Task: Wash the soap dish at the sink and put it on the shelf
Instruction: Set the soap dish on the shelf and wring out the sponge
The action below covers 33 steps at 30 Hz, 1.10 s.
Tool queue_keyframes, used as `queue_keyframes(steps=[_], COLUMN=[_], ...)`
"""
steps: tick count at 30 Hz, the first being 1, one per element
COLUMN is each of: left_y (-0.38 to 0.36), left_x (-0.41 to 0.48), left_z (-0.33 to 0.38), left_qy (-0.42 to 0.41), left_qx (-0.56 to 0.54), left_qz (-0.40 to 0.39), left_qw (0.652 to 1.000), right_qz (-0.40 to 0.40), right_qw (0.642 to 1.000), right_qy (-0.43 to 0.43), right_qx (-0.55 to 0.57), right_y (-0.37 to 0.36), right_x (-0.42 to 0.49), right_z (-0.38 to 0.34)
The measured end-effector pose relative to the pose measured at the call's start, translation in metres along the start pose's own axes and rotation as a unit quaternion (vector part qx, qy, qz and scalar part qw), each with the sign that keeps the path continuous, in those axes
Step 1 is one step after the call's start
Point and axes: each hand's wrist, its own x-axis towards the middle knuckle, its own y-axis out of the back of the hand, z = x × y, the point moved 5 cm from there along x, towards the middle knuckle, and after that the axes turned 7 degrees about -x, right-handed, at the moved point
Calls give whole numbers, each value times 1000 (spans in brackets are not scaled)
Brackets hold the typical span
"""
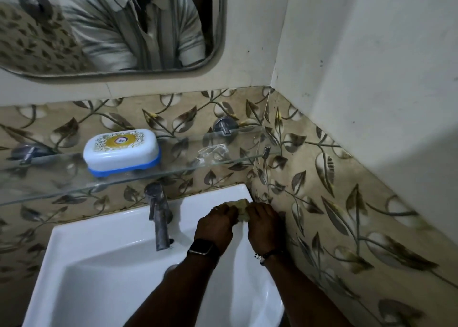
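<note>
A white soap dish (120, 151) with a blue base and its lid on stands on the glass shelf (173, 172) above the sink. At the sink's back right corner both hands meet on a yellowish sponge-like piece (242, 206). My left hand (216, 224), with a watch on the wrist, grips its left side. My right hand (265, 222) grips its right side. Most of the piece is hidden under the fingers.
A metal tap (158, 217) stands at the back of the white sink (99, 257). Crumpled clear plastic (213, 152) lies on the shelf to the right of the soap dish. A mirror (111, 27) hangs above. A tiled wall (347, 203) closes in on the right.
</note>
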Motion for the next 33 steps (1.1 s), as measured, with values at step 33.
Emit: queue_keyframes(steps=[33], left_y=[419], left_x=[-216], left_z=[-80], left_qy=[-11], left_qx=[-49], left_qz=[429], left_qw=[902], right_qz=[249], right_qw=[900], right_qy=[100], right_qx=[344], right_y=[281], right_x=[118], right_z=[-332])
